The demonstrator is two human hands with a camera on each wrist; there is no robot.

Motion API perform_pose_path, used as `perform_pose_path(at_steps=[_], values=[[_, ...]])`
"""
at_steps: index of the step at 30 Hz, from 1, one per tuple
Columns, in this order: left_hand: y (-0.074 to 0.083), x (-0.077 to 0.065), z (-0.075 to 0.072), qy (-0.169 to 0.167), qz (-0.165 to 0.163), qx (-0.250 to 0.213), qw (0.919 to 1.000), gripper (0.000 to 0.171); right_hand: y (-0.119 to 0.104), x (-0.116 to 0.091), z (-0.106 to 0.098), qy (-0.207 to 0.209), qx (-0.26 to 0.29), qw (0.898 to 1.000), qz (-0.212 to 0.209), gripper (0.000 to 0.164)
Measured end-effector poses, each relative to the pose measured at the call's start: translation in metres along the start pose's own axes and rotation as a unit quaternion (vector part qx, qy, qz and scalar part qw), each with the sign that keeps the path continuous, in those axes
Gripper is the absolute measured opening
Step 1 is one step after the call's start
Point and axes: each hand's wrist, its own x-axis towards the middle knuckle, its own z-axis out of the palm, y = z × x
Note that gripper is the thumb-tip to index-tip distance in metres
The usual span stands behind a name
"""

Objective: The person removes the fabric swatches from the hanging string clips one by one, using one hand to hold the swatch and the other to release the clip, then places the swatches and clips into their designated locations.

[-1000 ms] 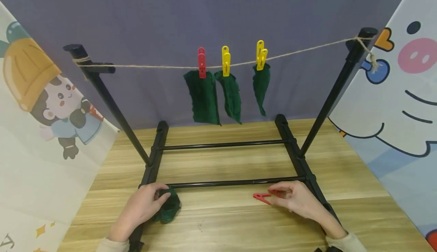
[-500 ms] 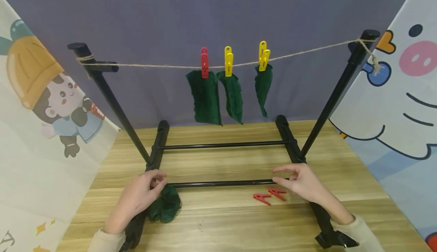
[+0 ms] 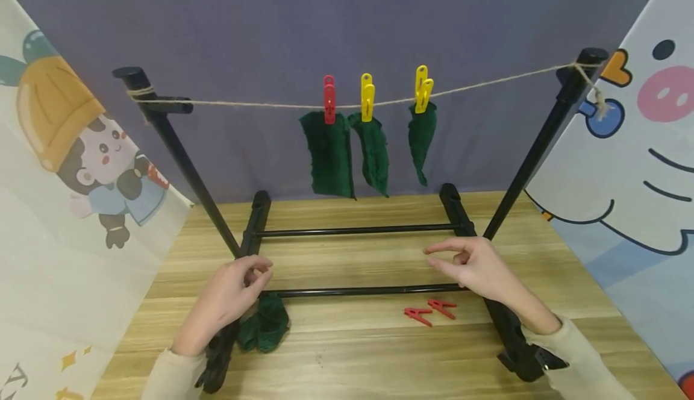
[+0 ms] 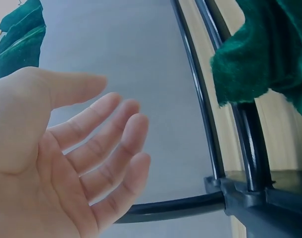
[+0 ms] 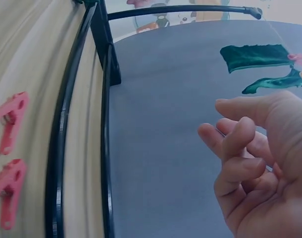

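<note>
While the wood table (image 3: 379,358) holds the black rack (image 3: 522,177), the left hand (image 3: 230,288) and right hand (image 3: 479,267) hang empty, thumb and pointer apart, so it seems best to pinch the crumpled green cloth (image 3: 264,328), by the rack's left side, at one edge to open it flat before squeezing either red clothespin (image 3: 412,312) lying on the right.

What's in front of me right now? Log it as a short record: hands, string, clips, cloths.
Left hand: empty, fingers relaxed, near the crumpled green cloth
Right hand: empty, thumb and forefinger apart
String: stretched between two black uprights
Hanging cloths: three, green, one clip each
Clips on string: red clothespin leftmost, then two yellow clothespins
Loose clips: two loose red clothespins on the table, nearer the person than the front crossbar
Unhung cloth: one, crumpled at the left
</note>
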Motion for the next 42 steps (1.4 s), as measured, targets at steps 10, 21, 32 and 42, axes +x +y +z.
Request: perform_pose_path(at_steps=[10, 21, 32, 42], values=[[0.008, 0.009, -0.007, 0.036, 0.017, -0.059, 0.9975, 0.021, -0.039, 0.012, -0.009, 0.03, -0.01, 0.998, -0.048, 0.017], [0.024, 0.024, -0.015, 0.078, 0.059, -0.09, 0.9911, 0.018, -0.053, 0.021, -0.021, 0.031, -0.01, 0.998, -0.06, 0.017], [0.045, 0.037, -0.025, 0.117, 0.093, -0.124, 0.981, 0.02, -0.112, 0.027, -0.032, 0.058, -0.003, 0.991, -0.124, 0.014], [0.064, 0.052, -0.033, 0.154, 0.109, -0.197, 0.9621, 0.019, -0.14, 0.036, -0.034, 0.083, 0.02, 0.982, -0.167, 0.016]])
